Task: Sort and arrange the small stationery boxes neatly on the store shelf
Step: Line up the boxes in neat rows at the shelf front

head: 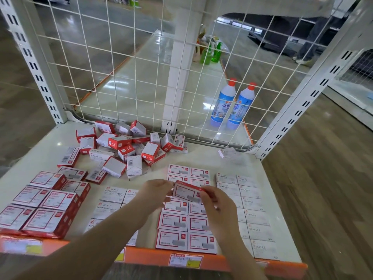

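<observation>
A small red-and-white stationery box [186,192] is held above the shelf, pinched at its left end by my left hand [155,192] and at its right end by my right hand [217,207]. Below it lie two neat columns of matching red-bordered boxes [187,225]. White paper-clip boxes [113,201] are lined up to the left, white staples boxes [250,203] to the right. Larger red boxes [40,207] stand stacked at the front left. A loose heap of mixed boxes [125,148] lies at the back of the shelf.
The cream shelf [203,158] has an orange front edge [232,261] with price labels. A white wire grid [141,67] closes the back. One stray white box [227,152] lies at the back right. Two blue bottles [232,104] stand behind the grid.
</observation>
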Tool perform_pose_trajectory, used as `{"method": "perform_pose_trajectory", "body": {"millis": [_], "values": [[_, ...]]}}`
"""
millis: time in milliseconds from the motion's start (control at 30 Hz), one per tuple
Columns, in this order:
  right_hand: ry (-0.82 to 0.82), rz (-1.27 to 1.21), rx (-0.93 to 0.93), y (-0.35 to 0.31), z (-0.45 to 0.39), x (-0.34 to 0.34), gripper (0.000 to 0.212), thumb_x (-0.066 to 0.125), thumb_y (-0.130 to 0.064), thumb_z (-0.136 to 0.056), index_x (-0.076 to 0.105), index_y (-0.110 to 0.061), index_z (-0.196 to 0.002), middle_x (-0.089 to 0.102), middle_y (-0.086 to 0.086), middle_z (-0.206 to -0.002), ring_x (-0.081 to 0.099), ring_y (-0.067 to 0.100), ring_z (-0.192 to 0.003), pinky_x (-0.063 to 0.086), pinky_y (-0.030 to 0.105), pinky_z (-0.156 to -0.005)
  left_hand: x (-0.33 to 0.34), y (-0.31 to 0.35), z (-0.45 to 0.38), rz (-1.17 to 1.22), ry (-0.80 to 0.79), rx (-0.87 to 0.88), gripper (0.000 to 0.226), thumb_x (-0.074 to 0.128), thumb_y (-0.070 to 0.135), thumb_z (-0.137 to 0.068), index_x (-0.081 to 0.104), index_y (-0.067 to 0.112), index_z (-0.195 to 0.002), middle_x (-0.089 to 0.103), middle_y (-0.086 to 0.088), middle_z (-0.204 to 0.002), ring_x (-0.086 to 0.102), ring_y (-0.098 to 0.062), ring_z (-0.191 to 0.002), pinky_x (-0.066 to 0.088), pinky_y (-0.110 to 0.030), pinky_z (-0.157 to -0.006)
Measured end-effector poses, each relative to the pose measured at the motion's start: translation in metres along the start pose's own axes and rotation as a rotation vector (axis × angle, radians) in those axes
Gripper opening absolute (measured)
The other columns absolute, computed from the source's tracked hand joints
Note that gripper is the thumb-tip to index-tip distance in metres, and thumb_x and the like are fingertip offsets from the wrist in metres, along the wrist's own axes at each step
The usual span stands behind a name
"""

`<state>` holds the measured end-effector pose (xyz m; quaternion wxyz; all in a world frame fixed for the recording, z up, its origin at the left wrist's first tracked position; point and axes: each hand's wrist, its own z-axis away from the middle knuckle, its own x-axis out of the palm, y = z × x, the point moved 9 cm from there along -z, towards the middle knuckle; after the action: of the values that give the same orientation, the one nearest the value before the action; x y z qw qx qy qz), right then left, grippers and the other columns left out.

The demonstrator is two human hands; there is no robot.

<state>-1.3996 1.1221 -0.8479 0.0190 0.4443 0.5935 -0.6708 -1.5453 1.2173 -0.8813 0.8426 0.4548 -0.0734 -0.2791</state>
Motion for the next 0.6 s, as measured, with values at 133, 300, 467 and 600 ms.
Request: {"method": "perform_pose_trajectory", "body": {"millis": [133,300,467,600], "values": [[-0.031,-0.143,0.106,0.009,-0.004,0.001,0.019,0.052,-0.019,-0.093,0.055,-0.033,-0.081,0.06,-0.017,-0.083,0.062,0.011,-0.076,0.052,0.013,-0.066,0.004,-0.001,0.001,-0.097,-0.029,0.035,0.013,0.056,0.011,-0.091,0.059,0.021,-0.083,0.065,0.005,-0.084,0.061,-0.016,-0.087,0.05,-0.02,-0.069],[-0.07,-0.28,0.186,0.015,-0.002,0.004,0.022,0.055,-0.009,-0.09,0.058,-0.028,-0.099,0.064,-0.014,-0.091,0.064,0.013,-0.089,0.056,0.021,-0.074,0.004,-0.004,0.001,-0.126,-0.004,0.027,0.01,0.061,0.009,-0.087,0.058,0.019,-0.086,0.066,-0.001,-0.089,0.062,-0.018,-0.085,0.053,-0.023,-0.072],[-0.228,-0.281,0.131,0.004,0.003,0.014,0.042,0.061,-0.004,-0.084,0.05,-0.037,-0.107,0.062,-0.019,-0.099,0.059,-0.004,-0.09,0.047,0.005,-0.071,0.003,-0.006,0.001,-0.145,0.004,0.026,0.013,0.06,0.01,-0.088,0.055,0.017,-0.097,0.064,0.0,-0.089,0.06,-0.012,-0.074,0.044,-0.016,-0.053],[-0.237,-0.157,0.076,0.005,0.0,0.016,0.037,0.064,-0.014,-0.085,0.052,-0.033,-0.115,0.058,-0.025,-0.103,0.055,-0.011,-0.089,0.043,0.0,-0.069,0.007,-0.007,0.001,-0.175,-0.03,0.028,0.015,0.062,0.011,-0.086,0.052,0.02,-0.091,0.063,0.002,-0.087,0.061,-0.012,-0.073,0.045,-0.017,-0.052]]}}
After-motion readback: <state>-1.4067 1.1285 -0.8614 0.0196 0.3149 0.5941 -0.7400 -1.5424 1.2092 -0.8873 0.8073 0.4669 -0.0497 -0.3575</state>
